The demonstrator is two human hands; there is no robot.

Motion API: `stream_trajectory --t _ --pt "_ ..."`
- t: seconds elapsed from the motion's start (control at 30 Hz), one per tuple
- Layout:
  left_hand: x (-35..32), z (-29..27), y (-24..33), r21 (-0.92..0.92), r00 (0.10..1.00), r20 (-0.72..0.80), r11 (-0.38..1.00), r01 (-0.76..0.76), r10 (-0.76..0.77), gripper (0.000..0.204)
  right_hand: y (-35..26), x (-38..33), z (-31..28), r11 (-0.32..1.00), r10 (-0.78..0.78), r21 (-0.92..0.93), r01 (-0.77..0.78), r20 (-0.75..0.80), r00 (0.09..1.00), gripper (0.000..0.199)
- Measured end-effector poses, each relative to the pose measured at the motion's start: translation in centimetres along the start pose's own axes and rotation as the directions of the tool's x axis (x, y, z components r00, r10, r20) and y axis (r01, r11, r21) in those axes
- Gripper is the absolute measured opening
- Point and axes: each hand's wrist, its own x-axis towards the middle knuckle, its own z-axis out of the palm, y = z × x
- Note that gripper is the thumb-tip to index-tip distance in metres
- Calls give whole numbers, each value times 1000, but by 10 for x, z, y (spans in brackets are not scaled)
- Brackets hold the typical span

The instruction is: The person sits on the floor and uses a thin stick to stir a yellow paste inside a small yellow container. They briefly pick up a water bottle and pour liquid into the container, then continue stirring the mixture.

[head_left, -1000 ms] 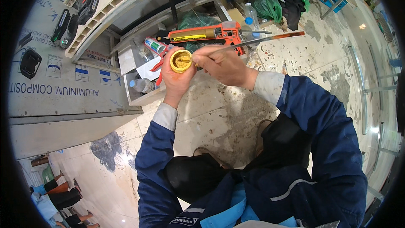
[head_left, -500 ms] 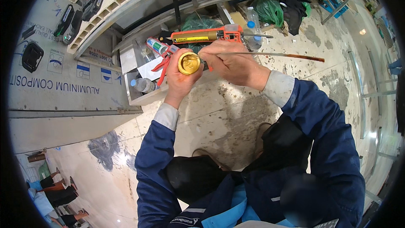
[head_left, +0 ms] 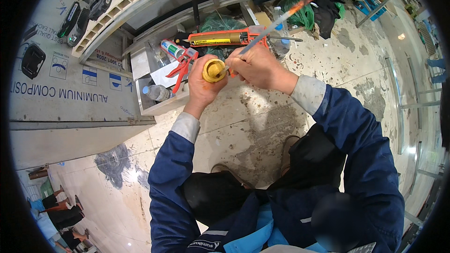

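Note:
My left hand (head_left: 200, 83) grips a yellow sealant cartridge (head_left: 214, 70), its round open end turned up toward me. My right hand (head_left: 255, 68) holds a long thin rod (head_left: 276, 22) with an orange tip, its lower end poking into the cartridge's open end. The rod slants up and to the right. Just behind both hands lies an orange caulking gun (head_left: 225, 38) loaded with a tube, resting across a grey metal box.
A grey open box (head_left: 157, 105) holds a plastic bottle (head_left: 157, 93) and another sealant tube (head_left: 172, 49). A large grey composite panel (head_left: 61, 93) lies left. Green netting (head_left: 302, 14) and dark cloth sit behind. My knees and shoes (head_left: 225, 171) are on the stained tile floor.
The rod has swung from nearly level, pointing right, to a steep slant up and right, with its end in the cartridge opening. Both hands dropped slightly toward me.

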Motion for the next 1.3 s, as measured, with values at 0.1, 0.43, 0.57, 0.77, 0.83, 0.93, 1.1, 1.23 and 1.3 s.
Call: stream_trajectory --t 0.1,0.43,0.57,0.77,0.83,0.93,1.1,1.23,1.3 --pt "0 0 -1 -69 999 -43 998 12 -15 56 3 -1 4 981 -188 -55 185 -62 980 24" --pt "1 10 -5 -137 981 -191 990 20 -47 59 17 1 36 952 -285 -9 304 -375 882 27" --pt "2 10 -10 -132 973 -222 990 42 -71 61 13 3 43 872 52 478 106 -305 951 34" --pt "4 9 -16 -76 950 -310 997 7 -30 60 13 7 52 670 188 741 49 -233 954 36" --pt "4 11 -16 -121 945 -321 992 22 -60 59 15 8 55 636 202 770 47 -225 953 36" --pt "5 11 -13 -169 939 -331 985 35 -90 58 19 9 56 608 197 794 30 -187 962 36" --pt "5 8 -2 -261 955 -278 965 26 -101 57 20 13 45 657 112 754 25 -130 985 35" --pt "7 3 0 -341 962 -235 939 51 -137 58 14 14 35 831 -29 548 90 -120 992 31" --pt "7 1 -2 -351 974 -203 936 24 -101 60 10 11 33 907 -152 376 188 -123 981 30"
